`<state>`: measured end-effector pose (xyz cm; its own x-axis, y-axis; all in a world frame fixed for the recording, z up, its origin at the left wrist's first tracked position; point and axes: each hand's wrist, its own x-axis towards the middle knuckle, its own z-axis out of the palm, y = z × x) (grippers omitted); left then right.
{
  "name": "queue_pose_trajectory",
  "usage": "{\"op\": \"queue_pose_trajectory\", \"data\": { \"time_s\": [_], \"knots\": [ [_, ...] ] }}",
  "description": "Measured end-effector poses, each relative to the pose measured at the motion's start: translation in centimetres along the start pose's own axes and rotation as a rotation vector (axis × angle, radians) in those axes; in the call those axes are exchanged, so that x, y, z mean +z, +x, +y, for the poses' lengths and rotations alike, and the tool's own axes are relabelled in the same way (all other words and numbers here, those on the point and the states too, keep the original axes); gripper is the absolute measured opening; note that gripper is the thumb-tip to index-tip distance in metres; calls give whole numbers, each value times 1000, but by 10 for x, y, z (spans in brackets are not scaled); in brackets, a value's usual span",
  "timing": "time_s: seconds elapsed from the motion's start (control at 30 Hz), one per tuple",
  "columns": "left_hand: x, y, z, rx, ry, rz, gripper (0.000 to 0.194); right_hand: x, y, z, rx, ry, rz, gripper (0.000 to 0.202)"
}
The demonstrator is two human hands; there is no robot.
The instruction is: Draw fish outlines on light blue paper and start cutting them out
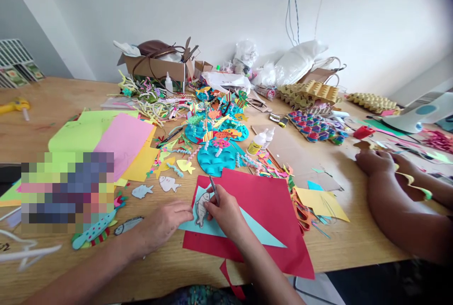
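Note:
My right hand point(224, 210) grips a slim grey pencil point(213, 186) over a grey paper fish cutout point(201, 208). The fish lies on a light blue paper sheet point(260, 233), which rests on a larger red sheet point(267, 196). Resting at the left edge of the blue paper is my left hand point(170, 220), its fingers stretched out with nothing in them. Near it lie another fish cutout with dark outlines point(128, 225), two pale fish point(142, 191) and a dotted blue fish point(97, 229).
Blue painted egg-tray pieces point(215, 158) with colourful paper fish stand mid-table. Glue bottles point(257, 142) are beside them. Orange scissors point(305, 215) lie right of the red sheet. Green and pink paper point(120, 142) lies left. Another person's arms point(392, 201) hold an egg-tray piece at right.

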<state>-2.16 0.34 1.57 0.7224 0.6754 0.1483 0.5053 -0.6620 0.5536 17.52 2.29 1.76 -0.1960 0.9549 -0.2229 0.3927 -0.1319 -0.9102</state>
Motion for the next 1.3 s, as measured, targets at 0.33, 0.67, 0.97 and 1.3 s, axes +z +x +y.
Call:
{"op": "queue_pose_trajectory", "data": {
  "time_s": [0.33, 0.67, 0.97, 1.3],
  "knots": [
    [-9, 0, 1, -30, 4, -34, 37, 2, 1, 0, 29, -123, 4, 24],
    [-78, -56, -33, -450, 203, -267, 33, -7, -4, -11, -15, -19, -102, 19],
    [-48, -83, -25, -514, 282, -239, 42, 25, 14, -41, -97, -152, -213, 27],
    [-46, -84, -18, -471, 225, -217, 36, 57, 25, -50, -327, -405, -245, 45]
  ]
}}
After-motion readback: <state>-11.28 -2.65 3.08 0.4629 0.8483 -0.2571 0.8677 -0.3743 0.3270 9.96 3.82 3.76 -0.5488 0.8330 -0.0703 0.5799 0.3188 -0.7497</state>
